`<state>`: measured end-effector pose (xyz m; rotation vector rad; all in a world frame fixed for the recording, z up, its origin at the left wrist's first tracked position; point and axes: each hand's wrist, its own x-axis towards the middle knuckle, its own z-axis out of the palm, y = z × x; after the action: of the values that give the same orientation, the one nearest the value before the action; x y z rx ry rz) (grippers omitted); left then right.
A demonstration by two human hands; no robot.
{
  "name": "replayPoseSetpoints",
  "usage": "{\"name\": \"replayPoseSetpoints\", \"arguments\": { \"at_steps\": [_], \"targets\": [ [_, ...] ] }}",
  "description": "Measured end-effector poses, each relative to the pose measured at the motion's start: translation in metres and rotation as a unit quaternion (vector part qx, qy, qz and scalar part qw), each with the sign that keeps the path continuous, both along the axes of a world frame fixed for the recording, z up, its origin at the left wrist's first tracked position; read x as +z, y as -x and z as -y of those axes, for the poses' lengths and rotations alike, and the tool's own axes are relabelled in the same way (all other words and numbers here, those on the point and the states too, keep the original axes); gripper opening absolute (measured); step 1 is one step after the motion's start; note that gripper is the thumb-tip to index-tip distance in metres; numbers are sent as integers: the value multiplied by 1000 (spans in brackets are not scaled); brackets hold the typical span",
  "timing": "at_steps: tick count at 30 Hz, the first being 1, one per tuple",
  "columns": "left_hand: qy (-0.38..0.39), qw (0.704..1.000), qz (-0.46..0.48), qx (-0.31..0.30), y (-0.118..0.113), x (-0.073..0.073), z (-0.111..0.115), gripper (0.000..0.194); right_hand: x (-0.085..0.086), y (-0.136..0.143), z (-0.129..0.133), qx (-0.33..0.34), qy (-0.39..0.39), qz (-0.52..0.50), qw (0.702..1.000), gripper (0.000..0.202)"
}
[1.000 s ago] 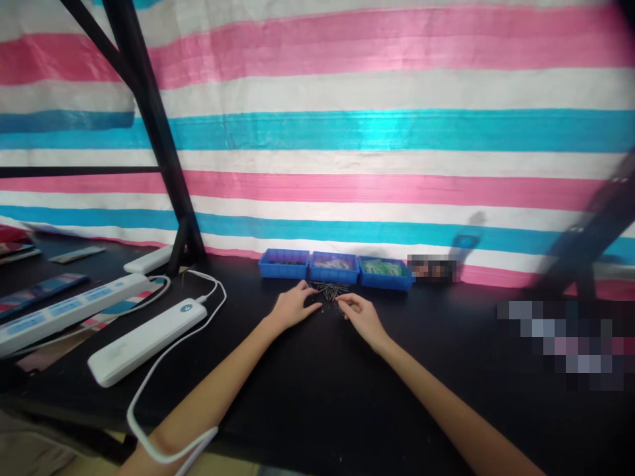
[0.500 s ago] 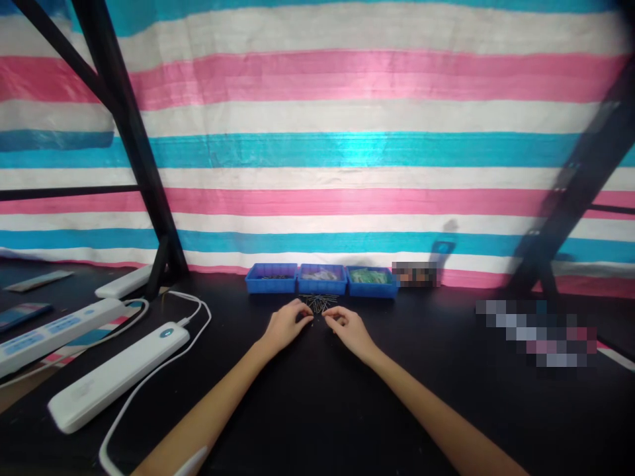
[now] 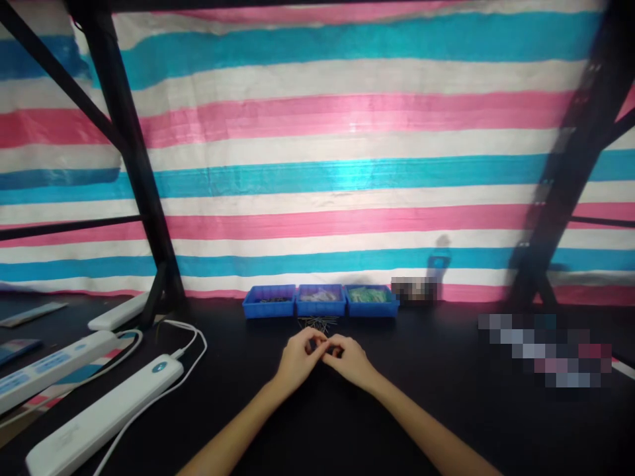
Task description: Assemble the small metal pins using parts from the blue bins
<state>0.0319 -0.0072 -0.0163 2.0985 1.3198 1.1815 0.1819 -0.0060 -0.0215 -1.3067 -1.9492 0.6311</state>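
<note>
Slender dark metal pieces, nail-like in shape, lie in a loose, crisscrossed pile (image 3: pixel 320 323) on the black desk (image 3: pixel 322 436), in the head view, just beyond the fingertips and close in front of a row of shallow blue plastic bins. The left hand (image 3: pixel 297 363) and right hand (image 3: pixel 351 362) have just come together from apart, thumbs and fingers curled inward and meeting near the pile. That suggests both are now working at one spot, though I can't tell whether either grasps a piece, as the fingers hide what may be between them.

The left bin (image 3: pixel 270 309) has small dark items in it, the middle bin (image 3: pixel 321 309) pale, clear-looking ones, and the right bin (image 3: pixel 373 309) green ones.

As for writing, the long white device with a round blue-green button (image 3: pixel 109 413) carries a faint grey mark, too blurred to read. The white power strip (image 3: pixel 59 371) beside it has light-blue panels but no legible label. I can make out no brand on the bins, and two patches at the right are pixelated.
</note>
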Motion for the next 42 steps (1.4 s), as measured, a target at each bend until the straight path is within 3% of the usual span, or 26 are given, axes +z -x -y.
{"name": "replayPoseSetpoints", "arguments": {
  "at_steps": [7,12,17,24,30,35,42],
  "targets": [
    [-18,993,98,59,-1,3,0,23,-6,0,-7,18,17,-91,996,27],
    [6,984,172,54,0,4,-1,28,-5,1,-10,71,52,-206,974,35],
    [6,976,211,59,0,2,-5,30,0,2,-9,56,62,-247,965,38],
    [82,969,232,26,2,5,-6,37,-5,2,-12,73,73,-277,955,33],
    [139,958,252,10,2,7,-8,36,3,0,-11,42,85,-308,947,32],
    [145,964,224,-5,-1,3,-9,35,6,-2,-9,-5,89,-349,933,33],
    [140,978,147,-44,-6,-4,-4,34,3,-1,-10,21,88,-348,933,33]
  ]
}}
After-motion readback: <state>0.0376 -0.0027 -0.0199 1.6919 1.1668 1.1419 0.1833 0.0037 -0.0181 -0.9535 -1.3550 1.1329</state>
